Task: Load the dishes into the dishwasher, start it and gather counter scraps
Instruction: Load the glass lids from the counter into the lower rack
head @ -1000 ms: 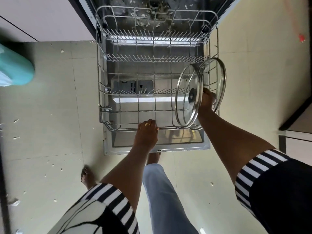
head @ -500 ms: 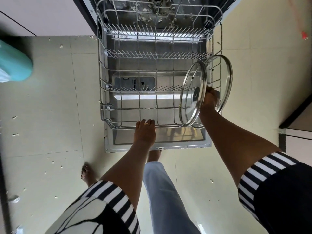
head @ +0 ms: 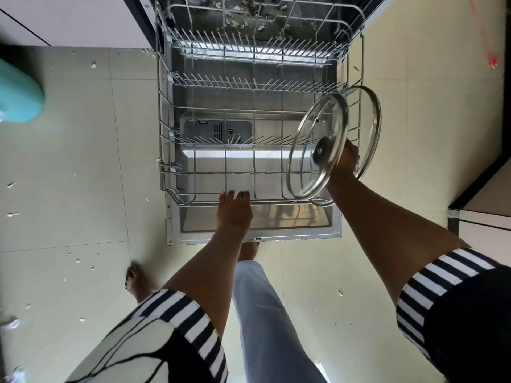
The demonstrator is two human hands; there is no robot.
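- Striped sleeve cuffs (head: 190, 319) frame the bottom of the view, with a pale blue trouser leg (head: 265, 313) between them and a bare foot (head: 135, 280) on the tiled floor (head: 83, 175).
- Small pale scraps (head: 93, 268) lie scattered over the floor to the left of the appliance.
- The dishwasher door (head: 257, 226) is folded down flat, with the lower rack (head: 166, 172) drawn out above it.
- The left hand (head: 235, 212) rests at the rack's front rim with its fingers fairly straight; the tips touch the front wire and hold nothing.
- The right hand (head: 345, 164) reaches over the rack's right side and grips the nearer glass lid (head: 312, 128) at its dark knob (head: 321, 152).
- This lid stands on edge, tilted, above the right-hand tines.
- A second glass lid (head: 372, 128) stands on edge just behind the hand, so that the hand lies between the two lids. Whether the fingers hold this one too cannot be told.
- No dishes can be seen among the rack's rows of tines.
- Farther back, the dishwasher tub (head: 249, 12) shows dark debris on its floor.
- A teal object (head: 19, 92) sits at the left edge, and a small red item (head: 492, 62) lies on the floor at far right.
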